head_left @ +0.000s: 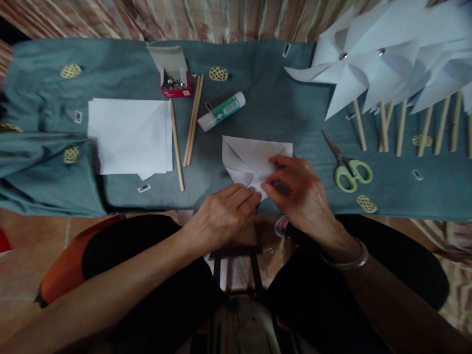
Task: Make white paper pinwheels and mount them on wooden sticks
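A white paper square (246,156) with diagonal cuts lies at the near edge of the table in front of me, some of its flaps curled inward like a pinwheel. My left hand (229,209) is closed on its near edge, with the fingertips pressed together by the lower flap. On the right side, my right hand (298,191) pinches the paper near its middle between thumb and forefinger, the other fingers bent over it. My fingers cover part of the paper's near and right sides.
Beyond the paper lies a glue stick (222,111). Wooden sticks (193,123), a stack of white paper (129,136) and a red box of metal fasteners (175,84) are to the left. Green-handled scissors (348,169) and several finished pinwheels (354,64) lie right.
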A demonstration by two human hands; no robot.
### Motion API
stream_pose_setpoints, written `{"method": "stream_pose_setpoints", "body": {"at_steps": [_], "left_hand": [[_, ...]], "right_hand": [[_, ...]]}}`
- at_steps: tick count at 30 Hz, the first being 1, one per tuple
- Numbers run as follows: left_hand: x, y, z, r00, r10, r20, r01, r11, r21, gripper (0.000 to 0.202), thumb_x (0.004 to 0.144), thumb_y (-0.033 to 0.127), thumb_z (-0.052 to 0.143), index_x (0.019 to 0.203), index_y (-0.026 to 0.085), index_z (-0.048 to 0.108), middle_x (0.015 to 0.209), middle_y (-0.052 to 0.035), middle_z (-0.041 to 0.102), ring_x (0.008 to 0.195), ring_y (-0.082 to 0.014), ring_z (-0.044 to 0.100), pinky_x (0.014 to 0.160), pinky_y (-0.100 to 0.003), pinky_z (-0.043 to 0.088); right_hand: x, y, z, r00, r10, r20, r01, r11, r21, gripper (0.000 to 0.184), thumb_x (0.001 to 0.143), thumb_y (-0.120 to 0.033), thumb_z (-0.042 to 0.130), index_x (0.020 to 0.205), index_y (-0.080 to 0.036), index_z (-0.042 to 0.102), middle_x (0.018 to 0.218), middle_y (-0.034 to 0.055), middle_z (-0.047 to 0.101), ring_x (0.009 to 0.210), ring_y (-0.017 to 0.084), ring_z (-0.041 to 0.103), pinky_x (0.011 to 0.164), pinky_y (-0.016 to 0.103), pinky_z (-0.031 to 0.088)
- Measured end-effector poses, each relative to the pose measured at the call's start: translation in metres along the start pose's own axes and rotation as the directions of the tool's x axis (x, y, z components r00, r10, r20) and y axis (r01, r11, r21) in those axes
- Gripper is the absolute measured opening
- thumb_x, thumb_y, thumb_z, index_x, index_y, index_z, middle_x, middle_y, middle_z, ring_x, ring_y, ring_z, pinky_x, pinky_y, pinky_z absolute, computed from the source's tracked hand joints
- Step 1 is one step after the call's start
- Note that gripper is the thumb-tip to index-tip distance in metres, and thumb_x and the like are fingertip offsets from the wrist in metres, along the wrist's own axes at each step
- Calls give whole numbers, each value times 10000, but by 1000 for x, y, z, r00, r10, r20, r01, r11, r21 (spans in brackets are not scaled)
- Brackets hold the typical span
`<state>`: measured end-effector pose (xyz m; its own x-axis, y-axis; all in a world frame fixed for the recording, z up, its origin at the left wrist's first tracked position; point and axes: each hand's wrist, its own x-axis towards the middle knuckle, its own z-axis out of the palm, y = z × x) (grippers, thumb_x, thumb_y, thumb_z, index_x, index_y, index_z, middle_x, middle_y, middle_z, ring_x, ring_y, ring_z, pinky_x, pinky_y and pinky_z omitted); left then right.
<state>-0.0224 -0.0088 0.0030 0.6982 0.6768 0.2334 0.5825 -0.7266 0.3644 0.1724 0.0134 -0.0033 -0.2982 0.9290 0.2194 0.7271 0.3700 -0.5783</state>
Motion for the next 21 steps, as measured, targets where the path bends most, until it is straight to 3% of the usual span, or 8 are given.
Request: {"method": "stream_pose_setpoints", "body": {"at_steps": [7, 12, 21], "left_hand": [[0, 0, -3, 1000, 18, -7, -19, 996, -90, 259, 945, 108, 462, 1181, 103, 568, 1005, -98, 680, 932, -171, 644, 794, -311, 589], [-1, -2, 2, 1000, -10, -16, 8, 988, -156, 238, 937, 134, 490, 1147, 101, 599, 1003, -107, 680, 953, -180, 647, 797, -323, 594], [-2, -2, 6, 999, -35, -39, 27, 983, -181, 242, 922, 130, 518, 1143, 86, 606, 981, -101, 681, 915, -176, 648, 780, -317, 593]], "right_hand": [[0, 0, 1, 1000, -2, 1, 2, 1000, -8, 147, 847, -164, 605, 739, -264, 596, 1140, 44, 652, 1094, 242, 592, 971, 429, 489], [0, 0, 1, 1000, -1, 5, 1, 1000, 25, 136, 865, -210, 578, 739, -254, 603, 1138, 53, 640, 1093, 258, 584, 959, 469, 481], [1, -2, 2, 1000, -11, -5, 11, 1000, 16, 122, 851, -163, 591, 744, -211, 625, 1127, 105, 662, 1073, 268, 594, 950, 461, 482]]}}
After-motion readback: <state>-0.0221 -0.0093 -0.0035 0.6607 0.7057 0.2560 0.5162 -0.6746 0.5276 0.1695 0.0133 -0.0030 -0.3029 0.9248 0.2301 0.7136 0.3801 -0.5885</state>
